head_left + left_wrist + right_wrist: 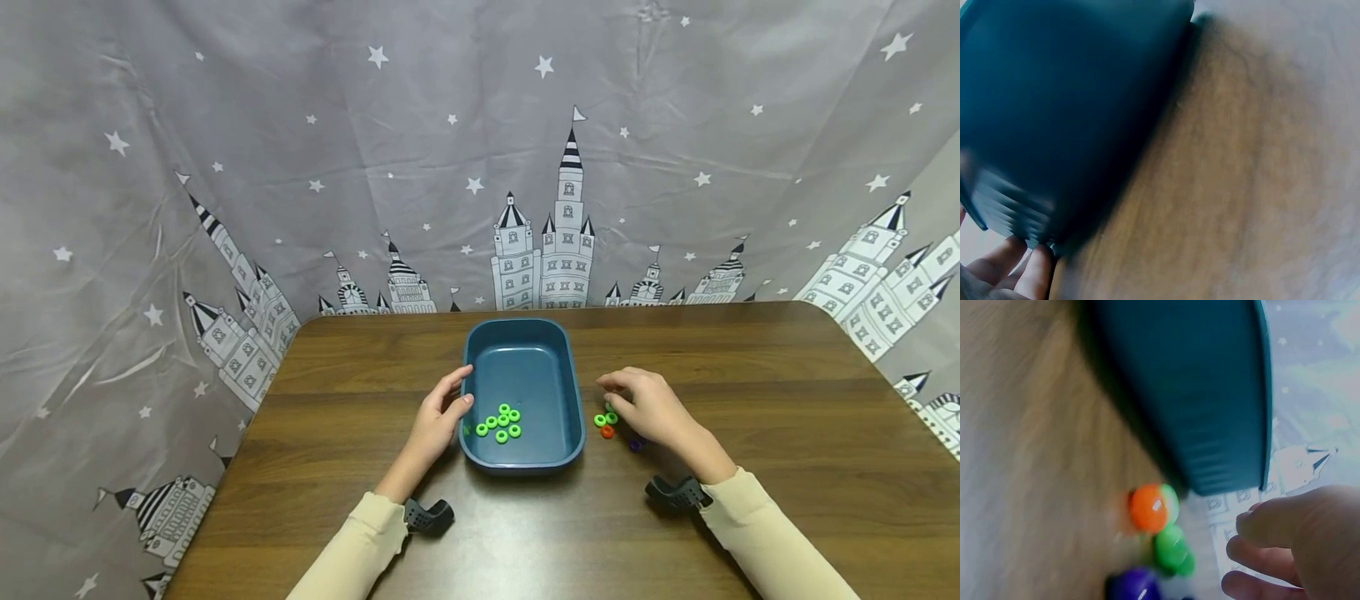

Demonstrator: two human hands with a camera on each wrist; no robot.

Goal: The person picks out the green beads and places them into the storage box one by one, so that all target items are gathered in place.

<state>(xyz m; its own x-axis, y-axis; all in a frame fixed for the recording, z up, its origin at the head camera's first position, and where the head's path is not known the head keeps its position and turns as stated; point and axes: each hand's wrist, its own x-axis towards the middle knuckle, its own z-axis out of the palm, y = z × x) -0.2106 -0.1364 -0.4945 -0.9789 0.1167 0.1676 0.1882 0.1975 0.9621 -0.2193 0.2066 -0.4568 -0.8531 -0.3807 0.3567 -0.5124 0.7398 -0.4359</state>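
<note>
A dark blue plastic bin stands on the table, with several bright green rings lying in its near left part. At its left side my left hand holds the wall, thumb and index fingertip at the rim. In the left wrist view, fingertips touch the outer wall low down. My right hand hovers over a small group beside the bin: green rings, an orange-red ring and a purple ring. Its thumb and fingers are apart in the right wrist view, with nothing visible between them.
The brown wooden table extends to both sides of the bin. A grey curtain printed with castles and stars hangs behind the table. Black wrist mounts are strapped on both forearms.
</note>
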